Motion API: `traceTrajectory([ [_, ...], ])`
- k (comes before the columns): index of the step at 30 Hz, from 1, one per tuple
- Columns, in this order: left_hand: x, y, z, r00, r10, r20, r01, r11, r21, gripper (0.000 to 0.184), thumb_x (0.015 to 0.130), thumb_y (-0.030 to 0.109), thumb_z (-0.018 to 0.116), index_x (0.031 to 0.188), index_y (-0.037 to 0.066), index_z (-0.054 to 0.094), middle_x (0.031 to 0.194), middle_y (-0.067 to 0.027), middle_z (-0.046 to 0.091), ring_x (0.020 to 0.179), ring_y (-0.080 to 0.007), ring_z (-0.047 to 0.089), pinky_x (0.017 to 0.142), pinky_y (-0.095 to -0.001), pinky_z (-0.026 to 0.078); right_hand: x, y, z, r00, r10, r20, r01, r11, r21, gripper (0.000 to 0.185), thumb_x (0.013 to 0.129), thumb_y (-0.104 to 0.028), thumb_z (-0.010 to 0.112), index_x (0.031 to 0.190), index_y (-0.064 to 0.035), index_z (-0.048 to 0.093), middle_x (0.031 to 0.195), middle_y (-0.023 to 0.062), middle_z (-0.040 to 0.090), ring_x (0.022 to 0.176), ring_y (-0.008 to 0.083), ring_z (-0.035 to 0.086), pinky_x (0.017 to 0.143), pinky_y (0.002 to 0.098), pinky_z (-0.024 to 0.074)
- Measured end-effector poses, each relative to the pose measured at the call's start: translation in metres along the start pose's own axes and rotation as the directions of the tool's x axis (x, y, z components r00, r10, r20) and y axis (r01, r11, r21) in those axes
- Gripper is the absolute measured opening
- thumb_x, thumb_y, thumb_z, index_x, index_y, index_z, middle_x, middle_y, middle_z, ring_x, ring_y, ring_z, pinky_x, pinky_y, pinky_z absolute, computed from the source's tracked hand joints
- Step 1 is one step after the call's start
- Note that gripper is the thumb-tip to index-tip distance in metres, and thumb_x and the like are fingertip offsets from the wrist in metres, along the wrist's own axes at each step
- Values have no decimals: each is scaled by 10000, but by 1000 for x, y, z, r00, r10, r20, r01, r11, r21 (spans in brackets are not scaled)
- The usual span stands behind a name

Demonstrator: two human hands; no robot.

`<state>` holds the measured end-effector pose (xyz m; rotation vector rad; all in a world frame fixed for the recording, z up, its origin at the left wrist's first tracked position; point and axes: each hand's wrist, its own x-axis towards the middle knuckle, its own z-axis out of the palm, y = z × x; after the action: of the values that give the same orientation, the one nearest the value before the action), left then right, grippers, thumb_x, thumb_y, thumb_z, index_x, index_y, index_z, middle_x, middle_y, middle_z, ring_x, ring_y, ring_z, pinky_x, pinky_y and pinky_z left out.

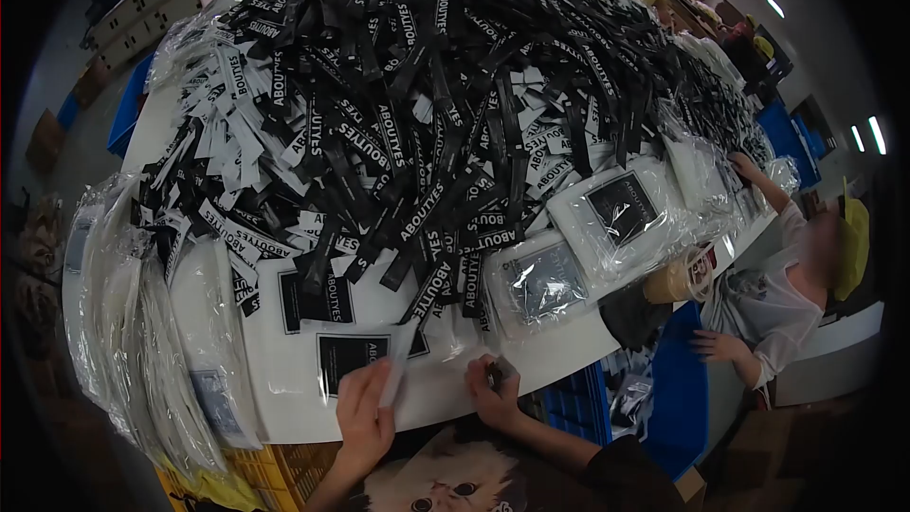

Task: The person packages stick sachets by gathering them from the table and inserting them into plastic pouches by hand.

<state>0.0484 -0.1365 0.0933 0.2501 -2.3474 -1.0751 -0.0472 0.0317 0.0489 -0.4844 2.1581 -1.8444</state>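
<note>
head: left hand [366, 417] pinches translucent bag [402, 358], right hand [495, 400] clasps dark item [494, 376].

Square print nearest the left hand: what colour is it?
Black with white lettering; the square print shows in the head view, beside the left hand.

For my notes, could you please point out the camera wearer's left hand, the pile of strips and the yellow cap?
Left hand [367, 414]: head view, hand's middle.
Pile of strips [387, 125]: head view, middle.
Yellow cap [855, 242]: head view, middle.
</note>
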Motion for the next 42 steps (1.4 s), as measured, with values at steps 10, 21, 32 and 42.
traceTrajectory([
  [10,10,21,-43,878,-95,470,105,994,6,589,750,184,688,1239,-46,452,1147,-196,541,985,-334,529,849,-376,456,36,-61,21,809,211,549,-252,968,-1,290,886,-240,573,746,12,599,579,11,546,517,73,477,469,264,372],
  [21,9,28,-74,678,-548,490,581,808,100,257,739,160,667,912,-29,655,709,-129,664,644,-193,667,607,-271,512,29,-91,43,432,208,878,-168,975,-149,355,764,-281,680,876,47,602,683,104,618,635,120,546,608,299,453],
  [32,7,0,-41,804,-561,198,595,751,-286,139,773,11,526,883,-26,603,790,-60,651,709,-89,583,621,-240,484,53,-47,56,609,93,788,-154,988,2,285,772,-219,722,936,-25,596,759,-33,537,688,23,445,579,200,372],
  [42,-14,-2,-5,862,-500,80,506,851,-137,144,719,36,621,856,11,588,760,-138,626,704,-279,633,616,-324,482,45,-58,54,608,-274,745,533,836,-128,693,602,33,573,1276,-31,429,1015,141,583,881,311,564,707,358,489],
])
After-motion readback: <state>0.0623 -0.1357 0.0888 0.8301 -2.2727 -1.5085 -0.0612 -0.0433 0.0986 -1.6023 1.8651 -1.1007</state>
